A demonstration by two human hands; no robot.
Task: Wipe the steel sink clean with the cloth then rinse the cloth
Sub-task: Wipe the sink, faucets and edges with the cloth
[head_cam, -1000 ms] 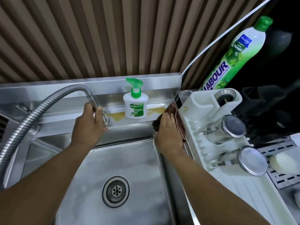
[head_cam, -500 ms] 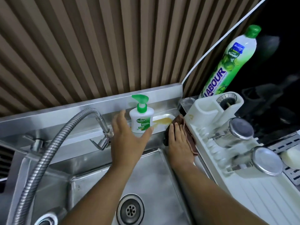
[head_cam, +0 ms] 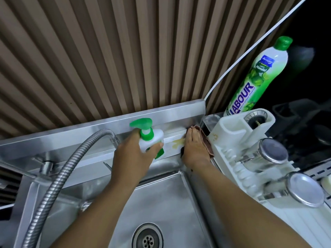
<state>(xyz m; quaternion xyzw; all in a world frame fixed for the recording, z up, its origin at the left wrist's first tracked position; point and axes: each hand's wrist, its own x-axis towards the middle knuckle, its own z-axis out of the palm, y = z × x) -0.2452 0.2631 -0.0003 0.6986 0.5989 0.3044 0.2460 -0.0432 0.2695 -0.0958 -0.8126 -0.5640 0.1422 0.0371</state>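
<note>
Soap bottle [head_cam: 152,140] now within curled left fingers [head_cam: 133,136]; cloth [head_cam: 206,140] beneath straight right fingers [head_cam: 191,136].

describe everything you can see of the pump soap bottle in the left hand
The soap bottle is a small white plastic dispenser with a green collar and a green pump head whose spout points left. A green label low on its front is mostly hidden. The left hand grips its body, thumb on the right side. It is roughly upright at the sink's back ledge, left of a yellowish stain; whether its base rests there cannot be told.
</note>
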